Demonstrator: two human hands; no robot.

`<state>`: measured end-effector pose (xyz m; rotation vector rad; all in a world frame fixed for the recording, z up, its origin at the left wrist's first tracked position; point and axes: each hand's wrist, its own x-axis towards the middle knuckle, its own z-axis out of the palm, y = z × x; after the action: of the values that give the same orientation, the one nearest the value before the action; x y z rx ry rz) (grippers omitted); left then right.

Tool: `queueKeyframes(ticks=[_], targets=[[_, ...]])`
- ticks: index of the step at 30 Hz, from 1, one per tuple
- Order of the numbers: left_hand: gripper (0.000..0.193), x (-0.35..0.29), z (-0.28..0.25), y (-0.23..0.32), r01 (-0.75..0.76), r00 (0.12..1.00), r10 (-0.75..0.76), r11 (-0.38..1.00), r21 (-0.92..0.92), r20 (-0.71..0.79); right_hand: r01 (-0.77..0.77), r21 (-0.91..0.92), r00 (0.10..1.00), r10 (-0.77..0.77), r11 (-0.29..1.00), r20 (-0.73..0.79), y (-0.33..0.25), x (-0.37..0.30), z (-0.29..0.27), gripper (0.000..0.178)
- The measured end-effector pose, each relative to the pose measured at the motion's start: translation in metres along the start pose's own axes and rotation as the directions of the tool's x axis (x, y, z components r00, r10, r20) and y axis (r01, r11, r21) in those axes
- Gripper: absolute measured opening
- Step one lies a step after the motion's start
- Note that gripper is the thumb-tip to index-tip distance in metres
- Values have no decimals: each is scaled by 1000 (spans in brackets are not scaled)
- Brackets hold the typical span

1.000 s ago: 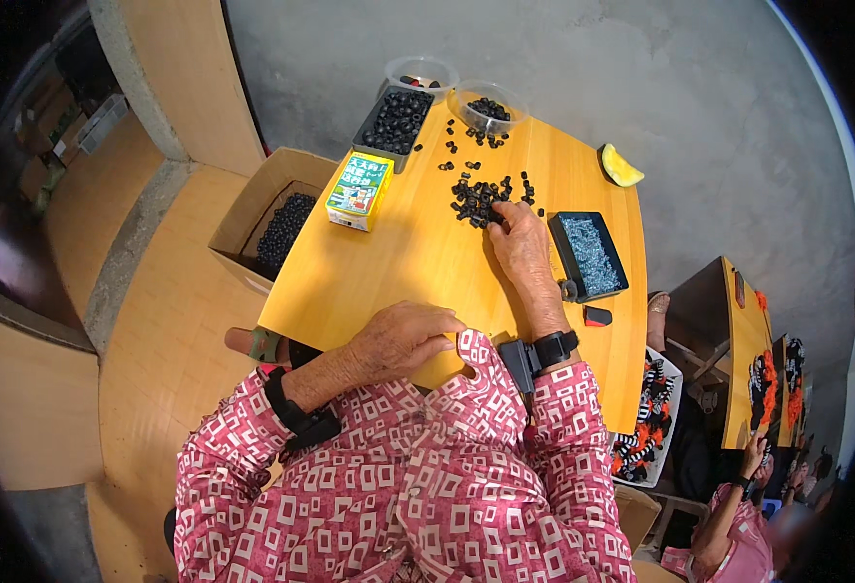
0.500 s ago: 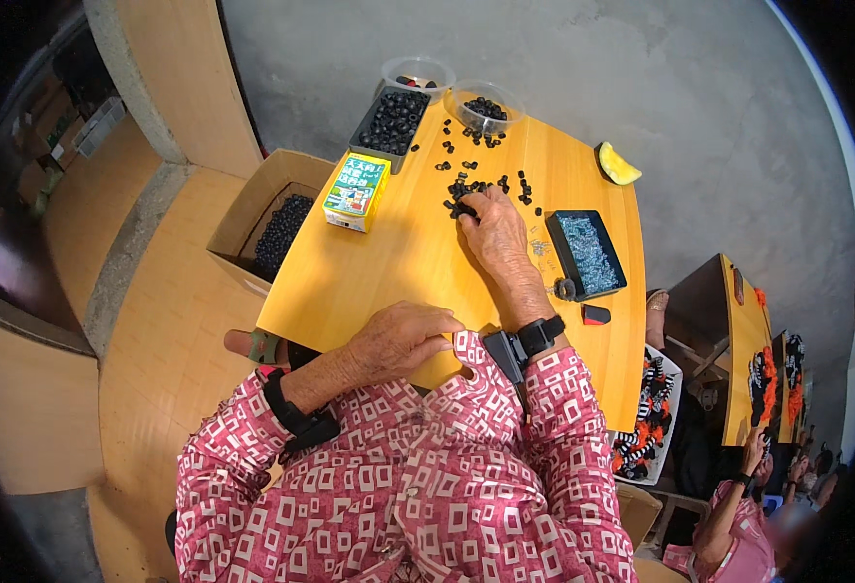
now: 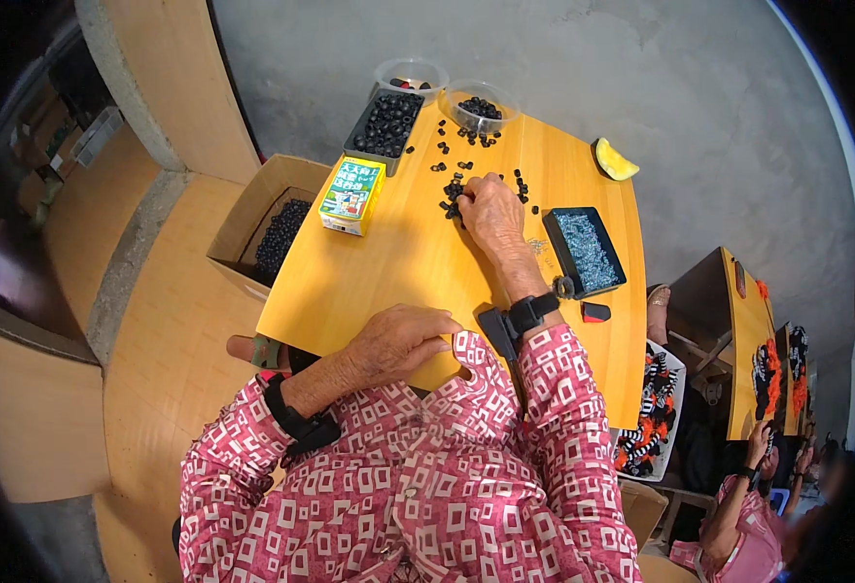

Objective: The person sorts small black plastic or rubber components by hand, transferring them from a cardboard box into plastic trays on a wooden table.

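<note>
My right hand (image 3: 493, 216) reaches over a loose pile of small black parts (image 3: 450, 207) on the table, fingers bent down into it. Its fingertips are closed, and what is between them is hidden. At the table's near edge my left hand (image 3: 403, 342) rests low in front of my shirt, thumb and fingers drawn together. Whether something small is in that pinch, I cannot make out. To the right of my right hand lies a black tray (image 3: 615, 284) of small shiny metal pieces, with a few more pieces (image 3: 538, 247) scattered beside it.
Behind the pile stand a dark bin (image 3: 351, 144) of black parts and two clear bowls, one (image 3: 512, 113) with black pieces. A yellow box (image 3: 353, 197) is at left, a yellow fruit slice (image 3: 618, 161) at right. A cardboard box (image 3: 243, 219) flanks the table. Another person (image 3: 738, 525) works at lower right.
My right hand has shifted slightly up and stays at the pile, its fingers drawn in more. My left hand has barely moved. The view has shifted a little.
</note>
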<state>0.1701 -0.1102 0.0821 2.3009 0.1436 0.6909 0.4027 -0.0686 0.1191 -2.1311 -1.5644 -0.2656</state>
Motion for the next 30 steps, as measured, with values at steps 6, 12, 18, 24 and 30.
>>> queueKeyframes(ticks=[6,12,18,24,30], targets=[[21,-1,2,-2,0,1000,0,1000,3,-4,37,-104,999,-35,994,24,-2,2,2,19],[20,0,1,-2,-2,1000,2,1000,-13,-5,37,-125,996,-26,991,89,0,2,4,22],[22,1,-5,3,90,995,-94,986,-142,-19,195,61,975,-186,979,-119,-22,-17,-31,20],[25,2,-16,5,263,908,-412,700,-664,-75,461,267,884,-413,846,-217,-51,-81,-75,14],[25,0,-18,14,353,803,-594,392,-849,60,456,303,888,-451,837,-92,-55,-120,-76,21]])
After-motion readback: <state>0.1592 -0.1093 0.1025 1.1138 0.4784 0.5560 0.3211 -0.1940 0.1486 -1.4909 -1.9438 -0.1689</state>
